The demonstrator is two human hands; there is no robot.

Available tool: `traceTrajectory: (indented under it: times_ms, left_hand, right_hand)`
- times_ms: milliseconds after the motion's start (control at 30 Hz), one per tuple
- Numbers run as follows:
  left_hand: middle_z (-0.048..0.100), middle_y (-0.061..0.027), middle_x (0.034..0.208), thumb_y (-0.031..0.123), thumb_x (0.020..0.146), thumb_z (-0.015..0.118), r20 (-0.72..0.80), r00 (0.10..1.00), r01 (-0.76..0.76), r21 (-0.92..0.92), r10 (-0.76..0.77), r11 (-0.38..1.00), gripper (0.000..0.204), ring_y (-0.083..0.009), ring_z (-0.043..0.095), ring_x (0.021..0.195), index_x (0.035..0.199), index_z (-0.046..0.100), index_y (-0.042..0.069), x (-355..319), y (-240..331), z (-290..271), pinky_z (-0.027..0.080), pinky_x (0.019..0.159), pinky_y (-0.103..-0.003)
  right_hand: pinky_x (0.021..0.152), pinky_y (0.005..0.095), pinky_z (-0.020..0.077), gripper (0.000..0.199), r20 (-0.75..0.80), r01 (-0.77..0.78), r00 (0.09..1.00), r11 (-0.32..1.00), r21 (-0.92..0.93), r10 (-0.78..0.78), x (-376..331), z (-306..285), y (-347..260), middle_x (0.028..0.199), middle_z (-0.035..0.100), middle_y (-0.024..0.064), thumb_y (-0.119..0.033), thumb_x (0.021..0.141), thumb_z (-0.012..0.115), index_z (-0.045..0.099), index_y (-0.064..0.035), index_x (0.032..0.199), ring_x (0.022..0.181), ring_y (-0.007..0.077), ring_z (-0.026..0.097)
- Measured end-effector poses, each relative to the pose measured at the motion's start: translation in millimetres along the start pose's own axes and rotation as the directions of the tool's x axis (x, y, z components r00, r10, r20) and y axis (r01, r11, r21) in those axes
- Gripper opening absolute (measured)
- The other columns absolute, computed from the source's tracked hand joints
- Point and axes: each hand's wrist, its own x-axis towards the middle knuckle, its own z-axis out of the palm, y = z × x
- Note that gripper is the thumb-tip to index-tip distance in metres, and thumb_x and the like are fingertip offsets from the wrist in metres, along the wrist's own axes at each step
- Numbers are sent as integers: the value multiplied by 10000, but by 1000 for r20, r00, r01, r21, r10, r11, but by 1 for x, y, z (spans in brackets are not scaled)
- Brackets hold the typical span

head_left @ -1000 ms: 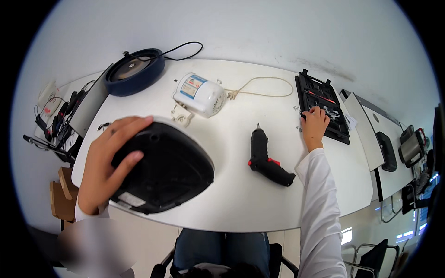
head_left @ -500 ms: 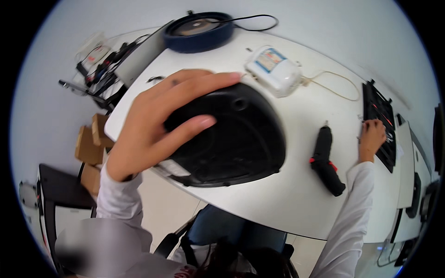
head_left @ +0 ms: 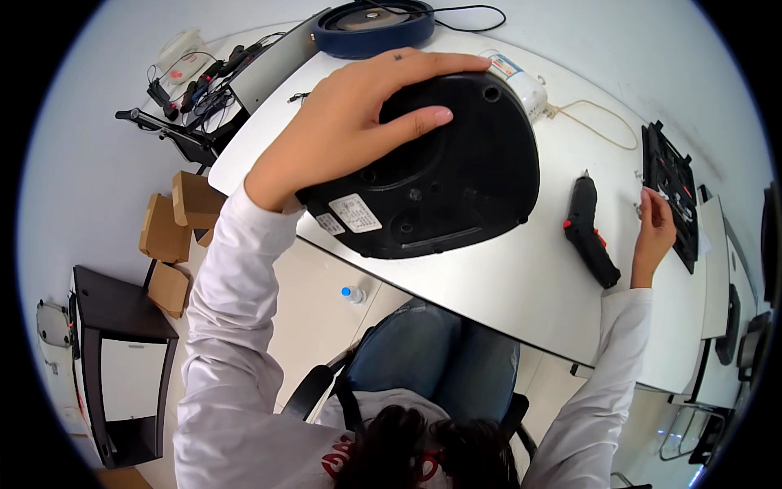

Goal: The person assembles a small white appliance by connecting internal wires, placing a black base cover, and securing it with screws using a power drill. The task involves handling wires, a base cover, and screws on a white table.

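Note:
My left hand (head_left: pixel 350 118) grips a black rounded plastic base (head_left: pixel 464 175) by its far left side. The thumb lies across the face toward me, and the index finger stretches along the far edge. This face has recessed holes and two white labels near its lower left. The base is tilted up over the table, and its other side is hidden. My right hand (head_left: pixel 656 232) is at the table's right, beside a black tool case (head_left: pixel 672 187). Its fingers are pinched together, and anything between them is too small to make out. Left of it lies a black-and-red electric screwdriver (head_left: pixel 588 232).
Behind the base sits a white rounded device (head_left: pixel 525 94) with a beige cord (head_left: pixel 599 118). A dark blue round appliance part (head_left: pixel 375 33) with a black cable stands at the far edge. Cardboard boxes (head_left: pixel 167 232) and a capped bottle (head_left: pixel 353 294) are below the white table (head_left: pixel 505 285).
The view has shifted. The black base has moved right and away from me, and its labels now show clearly. My right hand has drawn back slightly from the tool case.

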Motion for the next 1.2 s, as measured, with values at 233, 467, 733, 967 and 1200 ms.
traceTrajectory:
  times_ms: [233,467,733,967,1200]
  left_hand:
    - [591,-81,1245,174,892,598,-13,999,-35,-41,34,999,451,-201,585,1080,1331,519,111,-2,-8,1,465,928,-298]
    - [524,-80,1333,115,888,593,-26,1000,-16,-215,11,977,485,-185,537,1148,1361,487,113,-14,-12,-7,424,975,-296]
    - [519,-82,1338,111,863,606,-32,999,26,-248,-35,968,532,-192,514,1182,1377,469,114,-20,-9,-12,385,1012,-302]
    - [572,-86,1170,40,829,585,-103,995,-30,-275,2,961,546,-194,555,1060,1358,485,129,-19,-11,-7,425,936,-292]
    - [581,-91,1172,21,810,577,-120,993,-21,-285,-14,958,549,-206,569,1043,1342,505,135,-21,-9,-8,433,926,-301]
  right_hand:
    - [633,194,438,136,149,-72,987,994,85,59,-50,8,-47,821,610,-2,-107,901,629,695,-20,983,678,64,528]
    - [682,201,478,138,207,-157,973,941,299,96,-76,16,-104,858,615,3,-51,878,637,685,13,991,734,68,558]
    - [744,231,525,172,431,-287,902,802,523,41,-118,47,-164,953,648,64,5,871,625,674,4,1036,829,108,622]
    - [735,226,511,79,399,-364,904,763,534,152,-122,69,-182,844,669,29,-33,831,689,658,-15,901,798,95,625]
    - [723,222,500,96,328,-275,938,819,503,113,-125,76,-185,841,664,26,-27,818,700,650,-26,900,779,92,618]
